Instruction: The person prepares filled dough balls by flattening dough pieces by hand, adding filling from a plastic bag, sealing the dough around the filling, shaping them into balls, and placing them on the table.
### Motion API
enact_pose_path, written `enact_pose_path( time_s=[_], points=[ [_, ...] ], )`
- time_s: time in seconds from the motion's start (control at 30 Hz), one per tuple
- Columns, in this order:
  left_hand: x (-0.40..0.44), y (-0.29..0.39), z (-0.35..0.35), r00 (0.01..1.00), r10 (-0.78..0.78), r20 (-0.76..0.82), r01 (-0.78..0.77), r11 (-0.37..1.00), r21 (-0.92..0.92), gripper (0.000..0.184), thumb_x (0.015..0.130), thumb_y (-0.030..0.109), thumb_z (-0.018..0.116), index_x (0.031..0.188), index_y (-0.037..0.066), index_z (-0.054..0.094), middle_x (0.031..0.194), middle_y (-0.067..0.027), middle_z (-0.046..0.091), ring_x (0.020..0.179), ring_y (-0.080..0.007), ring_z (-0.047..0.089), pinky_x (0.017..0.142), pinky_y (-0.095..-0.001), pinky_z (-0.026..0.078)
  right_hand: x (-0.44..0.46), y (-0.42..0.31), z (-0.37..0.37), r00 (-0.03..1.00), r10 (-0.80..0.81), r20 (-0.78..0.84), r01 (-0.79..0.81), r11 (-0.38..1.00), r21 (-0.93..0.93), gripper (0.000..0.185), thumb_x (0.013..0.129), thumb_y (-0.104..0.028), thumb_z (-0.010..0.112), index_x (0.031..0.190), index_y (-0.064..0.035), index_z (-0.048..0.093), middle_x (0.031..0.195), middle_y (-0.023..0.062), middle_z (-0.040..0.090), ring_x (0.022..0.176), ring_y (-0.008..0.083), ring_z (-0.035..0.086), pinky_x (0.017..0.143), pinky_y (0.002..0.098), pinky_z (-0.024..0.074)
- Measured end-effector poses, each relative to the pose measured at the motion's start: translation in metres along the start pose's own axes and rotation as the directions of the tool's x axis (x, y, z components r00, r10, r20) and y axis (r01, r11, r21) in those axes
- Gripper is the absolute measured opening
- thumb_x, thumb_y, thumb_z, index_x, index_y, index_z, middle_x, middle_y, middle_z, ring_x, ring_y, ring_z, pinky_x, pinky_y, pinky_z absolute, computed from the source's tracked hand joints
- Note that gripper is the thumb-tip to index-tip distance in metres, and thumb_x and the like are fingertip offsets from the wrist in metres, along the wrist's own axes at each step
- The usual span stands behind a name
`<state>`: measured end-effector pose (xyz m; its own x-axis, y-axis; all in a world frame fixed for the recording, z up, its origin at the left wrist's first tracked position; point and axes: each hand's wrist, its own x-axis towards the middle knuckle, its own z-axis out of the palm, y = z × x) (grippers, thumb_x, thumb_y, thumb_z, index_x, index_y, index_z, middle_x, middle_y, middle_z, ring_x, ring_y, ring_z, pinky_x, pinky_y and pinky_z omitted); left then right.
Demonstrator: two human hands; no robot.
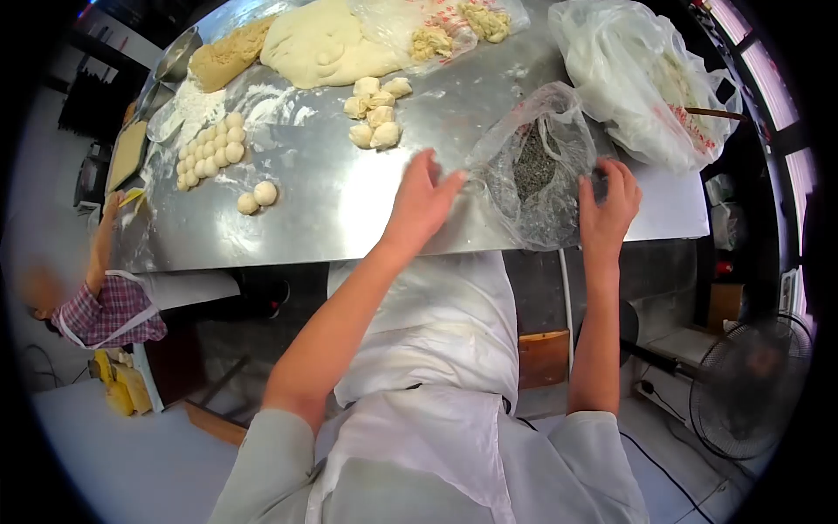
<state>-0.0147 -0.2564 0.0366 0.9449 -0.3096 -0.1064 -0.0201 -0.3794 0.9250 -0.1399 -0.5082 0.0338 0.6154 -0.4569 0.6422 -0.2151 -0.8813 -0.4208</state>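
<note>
A clear plastic bag [559, 196] with dark, grainy stuff [534, 166] inside lies at the front edge of the metal table [349, 210]. Just left of the bag is my left hand [423, 196], its thumb and fingers apart and nothing between them. My right hand [608, 199] is at the bag's right side, fingers curled and apart near the plastic; whether they touch it is hard to tell. Beyond my left hand sit several lumpy dough pieces [381, 115].
Several dough balls [209, 155] and two more [248, 203] lie left, below a large dough slab [327, 44] and a tan dough roll [229, 57]. A white plastic bag [642, 79] stands back right. A person [105, 310] works at the left end; a fan [749, 384] stands right.
</note>
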Motion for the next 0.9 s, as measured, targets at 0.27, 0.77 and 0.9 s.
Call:
enact_pose_path(
  time_s=[0.27,0.77,0.9],
  points=[
    [0.002,0.018,0.037,0.971,-0.151,0.184,0.208,0.914,-0.348,0.028,0.096,0.024,0.072,0.107,0.0,0.062,0.093,-0.0055,0.065,0.082,-0.0112,0.062,0.075,-0.0281,0.053,-0.001,0.007,0.018,0.995,0.099,-0.004,-0.095,0.96,0.264,0.02,0.086,0.0,0.072,0.105,-0.0022,0.065,0.12,0.0137,0.068,0.111,0.0353,0.059,0.098,0.0459,0.0447],
    [0.076,0.144,0.062,0.91,0.412,-0.039,-0.399,0.85,-0.343,0.016,0.096,0.007,0.062,0.102,-0.007,0.057,0.092,-0.0133,0.065,0.076,-0.0188,0.071,0.07,-0.0329,0.063,0.032,0.029,-0.005,0.978,-0.051,-0.202,0.067,0.995,0.074,0.014,0.088,0.002,0.066,0.1,-0.0022,0.061,0.114,0.0138,0.07,0.108,0.0363,0.062,0.094,0.0468,0.0454],
    [0.047,0.162,0.049,0.891,0.45,-0.053,-0.433,0.811,-0.394,0.019,0.096,0.008,0.064,0.106,-0.008,0.057,0.094,-0.0129,0.065,0.076,-0.0183,0.07,0.072,-0.0333,0.063,0.032,0.025,-0.011,0.973,-0.025,-0.228,0.035,0.999,0.039,0.013,0.089,0.002,0.066,0.101,-0.001,0.062,0.111,0.0146,0.07,0.103,0.0369,0.063,0.09,0.0463,0.0472]
  ],
)
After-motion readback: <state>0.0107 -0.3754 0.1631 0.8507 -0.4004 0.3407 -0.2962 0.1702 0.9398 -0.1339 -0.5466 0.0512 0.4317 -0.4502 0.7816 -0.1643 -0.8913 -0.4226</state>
